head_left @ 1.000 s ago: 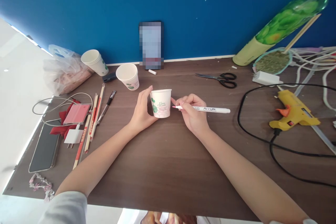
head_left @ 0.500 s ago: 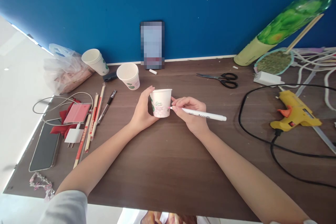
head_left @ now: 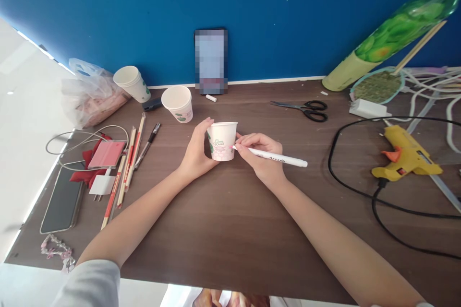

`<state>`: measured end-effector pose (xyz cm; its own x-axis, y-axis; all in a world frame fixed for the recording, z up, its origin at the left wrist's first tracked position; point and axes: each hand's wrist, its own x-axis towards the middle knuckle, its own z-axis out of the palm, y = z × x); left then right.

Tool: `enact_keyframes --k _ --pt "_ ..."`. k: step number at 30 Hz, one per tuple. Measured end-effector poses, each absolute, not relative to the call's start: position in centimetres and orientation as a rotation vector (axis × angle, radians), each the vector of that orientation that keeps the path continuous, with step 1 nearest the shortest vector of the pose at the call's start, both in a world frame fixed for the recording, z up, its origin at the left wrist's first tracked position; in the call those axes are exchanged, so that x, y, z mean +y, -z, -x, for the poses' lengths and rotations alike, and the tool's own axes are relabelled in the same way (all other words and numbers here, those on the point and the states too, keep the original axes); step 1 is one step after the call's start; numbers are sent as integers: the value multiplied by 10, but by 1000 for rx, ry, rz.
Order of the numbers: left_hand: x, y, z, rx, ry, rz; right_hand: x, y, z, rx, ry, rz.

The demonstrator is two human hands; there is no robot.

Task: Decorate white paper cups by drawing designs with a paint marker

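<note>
A white paper cup (head_left: pixel 222 140) with green print and a pink pattern stands upright at the middle of the table. My left hand (head_left: pixel 197 151) grips its left side, thumb towards me and fingers partly hidden behind the cup. Between the fingers of my right hand (head_left: pixel 263 156) is a white acrylic marker (head_left: pixel 288 159). Its pink tip is at the cup's right side, seemingly touching it. A short white marker cap (head_left: pixel 211 98) lies behind the cup. Farther left stands another paper cup (head_left: pixel 179 104).
Stacked cups (head_left: pixel 132 84), a plastic bag (head_left: pixel 90 98), chopsticks (head_left: pixel 118 187), a pen (head_left: pixel 147 146) and a phone (head_left: pixel 63 199) occupy the left. A second phone (head_left: pixel 211 60) leans on the blue wall. Scissors (head_left: pixel 304 109), a yellow glue gun (head_left: pixel 405 156) and its black cord (head_left: pixel 333 153) lie right.
The marker's rear end has dipped slightly and shifted a little to the left, its tip staying by the cup's right side. Otherwise the whole view has shifted slightly.
</note>
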<state>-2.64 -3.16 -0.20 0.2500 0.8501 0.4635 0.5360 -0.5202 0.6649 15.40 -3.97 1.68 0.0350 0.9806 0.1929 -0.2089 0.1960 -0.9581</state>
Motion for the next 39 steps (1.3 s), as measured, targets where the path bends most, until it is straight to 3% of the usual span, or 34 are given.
enact_keyframes --k 29,39 --pt "-33 2 26 1299 -1133 -2088 -36 -12 -159 -1091 -1169 999" --pt "-32 5 25 1263 -1194 -2113 -33 -11 -160 -929 -1324 942"
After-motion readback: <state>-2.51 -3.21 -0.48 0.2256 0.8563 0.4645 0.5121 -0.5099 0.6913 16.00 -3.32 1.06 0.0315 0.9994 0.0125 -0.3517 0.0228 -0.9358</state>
